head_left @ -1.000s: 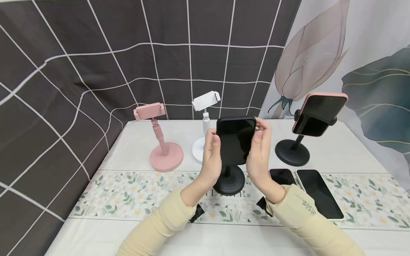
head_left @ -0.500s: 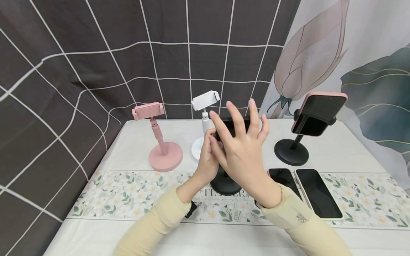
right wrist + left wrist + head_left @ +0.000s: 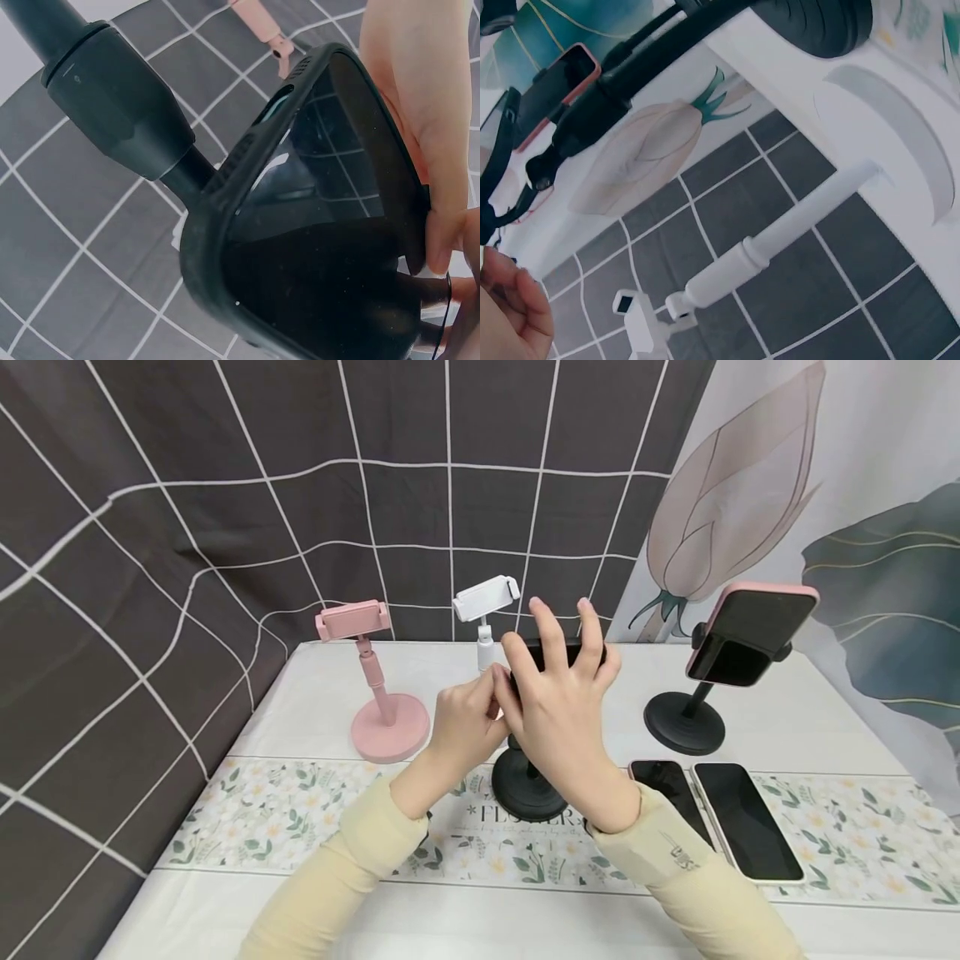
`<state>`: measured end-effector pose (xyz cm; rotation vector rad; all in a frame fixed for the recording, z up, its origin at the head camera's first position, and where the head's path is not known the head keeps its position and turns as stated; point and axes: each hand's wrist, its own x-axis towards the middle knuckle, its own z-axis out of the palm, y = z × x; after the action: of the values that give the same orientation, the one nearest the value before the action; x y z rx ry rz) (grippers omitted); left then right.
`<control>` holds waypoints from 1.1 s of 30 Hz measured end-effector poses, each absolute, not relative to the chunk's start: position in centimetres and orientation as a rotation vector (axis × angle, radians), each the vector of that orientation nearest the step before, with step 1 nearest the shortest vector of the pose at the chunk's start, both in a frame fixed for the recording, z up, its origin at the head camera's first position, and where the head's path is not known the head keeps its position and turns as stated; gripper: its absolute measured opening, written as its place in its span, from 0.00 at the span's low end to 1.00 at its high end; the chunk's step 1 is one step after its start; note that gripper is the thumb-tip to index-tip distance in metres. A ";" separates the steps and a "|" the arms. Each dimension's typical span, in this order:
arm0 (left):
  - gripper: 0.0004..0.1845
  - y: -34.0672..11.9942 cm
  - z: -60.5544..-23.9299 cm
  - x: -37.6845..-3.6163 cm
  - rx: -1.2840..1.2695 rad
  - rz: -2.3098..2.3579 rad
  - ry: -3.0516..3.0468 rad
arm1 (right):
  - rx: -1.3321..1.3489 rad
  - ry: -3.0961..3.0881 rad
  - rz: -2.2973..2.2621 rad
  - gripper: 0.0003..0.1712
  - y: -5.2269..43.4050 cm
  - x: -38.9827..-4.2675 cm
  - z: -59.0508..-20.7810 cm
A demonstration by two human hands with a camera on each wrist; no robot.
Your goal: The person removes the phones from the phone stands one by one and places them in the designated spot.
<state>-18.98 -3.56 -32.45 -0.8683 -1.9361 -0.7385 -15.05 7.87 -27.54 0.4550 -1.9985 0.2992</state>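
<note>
A black-cased smartphone [image 3: 573, 649] sits on a black stand [image 3: 517, 787] at mid-table, tilted upright. My left hand [image 3: 461, 722], its back turned up, pinches near the phone's left edge, fingers curled. In front of the screen, my right hand [image 3: 561, 718] spreads its fingers, and its thumb meets the left fingertips; it hides most of the phone. The right wrist view shows the glossy dark screen [image 3: 315, 262] up close, with a thumb [image 3: 441, 240] against its side edge. Curled fingers of the left hand [image 3: 517, 315] appear at the lower left in the left wrist view.
A pink stand [image 3: 390, 727] and a white stand [image 3: 486, 602] stand behind to the left, their holders bare. A black stand [image 3: 684, 722] at right bears a pink-edged phone [image 3: 753, 631]. Two phones lie flat by my right forearm, one white-edged [image 3: 748, 818].
My right hand has left the phone's right side and moved left across the screen. My left hand has turned its back upward at the left edge. The stands have not moved.
</note>
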 end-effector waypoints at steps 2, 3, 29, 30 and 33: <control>0.08 -3.8 -32.2 -19.2 -0.887 -0.671 -1.927 | 0.441 -1.994 0.272 0.10 7.8 -15.1 -27.6; 0.09 -3.9 -32.1 -19.3 -0.903 -0.655 -1.924 | 0.437 -1.990 0.260 0.11 7.8 -15.1 -27.6; 0.09 -5.4 -30.4 -19.7 -1.234 -0.891 -2.144 | 0.460 -1.926 0.194 0.05 8.5 -15.6 -27.3; 0.09 -5.4 -30.4 -19.7 -1.235 -0.904 -2.147 | 0.462 -1.926 0.197 0.05 8.5 -15.6 -27.2; 0.09 -5.6 -30.5 -19.6 -1.234 -0.944 -2.161 | 0.481 -1.932 0.215 0.05 8.3 -15.6 -27.1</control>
<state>-19.59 -5.61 -30.45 -1.2342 -2.1609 -0.9439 -15.55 8.33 -27.10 0.4806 -1.9318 0.2149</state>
